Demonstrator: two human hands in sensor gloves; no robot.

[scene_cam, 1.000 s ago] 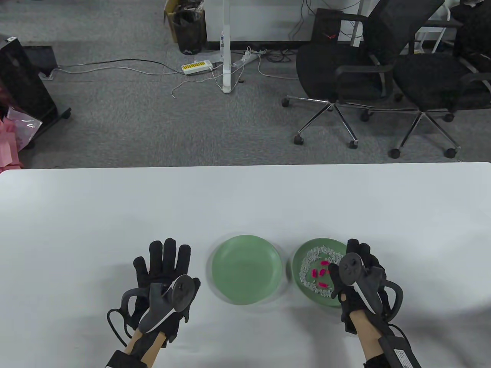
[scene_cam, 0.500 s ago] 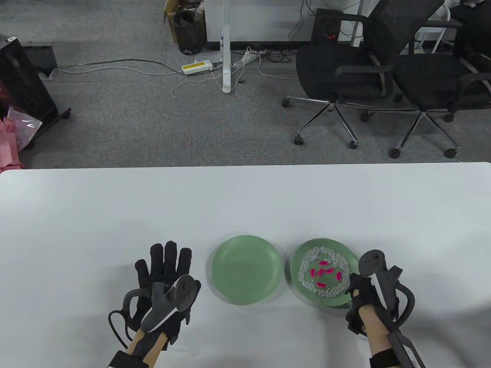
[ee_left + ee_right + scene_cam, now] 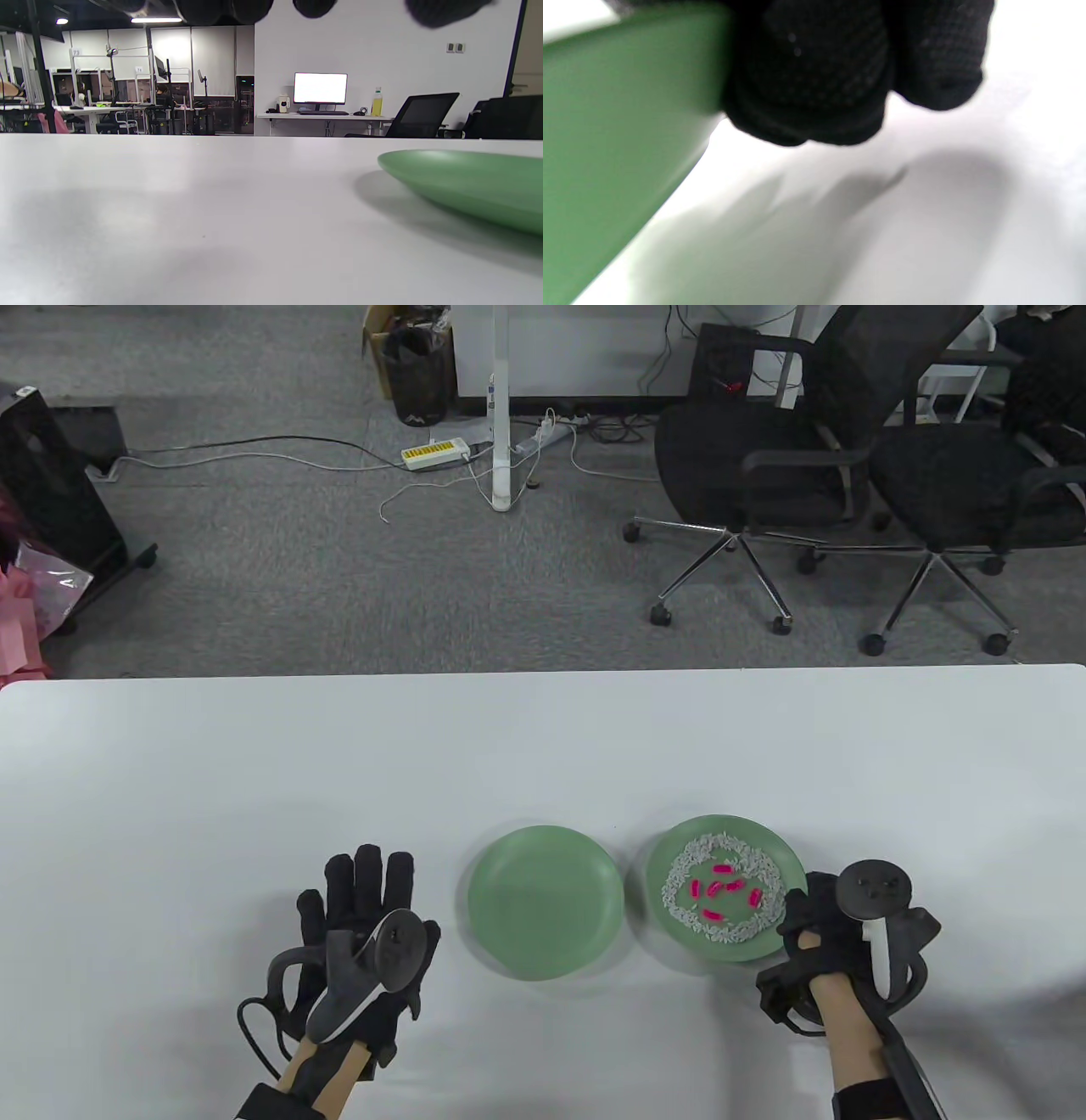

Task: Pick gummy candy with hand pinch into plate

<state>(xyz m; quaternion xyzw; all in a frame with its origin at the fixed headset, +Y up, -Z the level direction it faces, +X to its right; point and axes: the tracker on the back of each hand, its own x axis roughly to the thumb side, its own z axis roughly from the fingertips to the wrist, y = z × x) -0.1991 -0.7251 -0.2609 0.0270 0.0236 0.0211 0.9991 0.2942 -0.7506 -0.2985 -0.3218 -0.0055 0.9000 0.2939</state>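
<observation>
Several pink gummy candies (image 3: 714, 887) lie inside a ring of white rice (image 3: 679, 891) on the right green plate (image 3: 789, 865). An empty green plate (image 3: 545, 899) sits just to its left. My right hand (image 3: 806, 920) is curled at the right plate's near-right rim and grips it. In the right wrist view its fingers (image 3: 814, 76) press against the green rim (image 3: 619, 127). My left hand (image 3: 356, 891) lies flat and open on the table, left of the empty plate, holding nothing. The left wrist view shows that plate's edge (image 3: 466, 186) and fingertips (image 3: 441, 10) at the top.
The white table (image 3: 543, 755) stretches wide beyond both plates to its far edge. Office chairs (image 3: 764, 466) and cables lie on the floor past it.
My right hand has come off the top of the candy plate and moved down-right to its rim. The candy plate has shifted a little away from me. My left hand has stayed put.
</observation>
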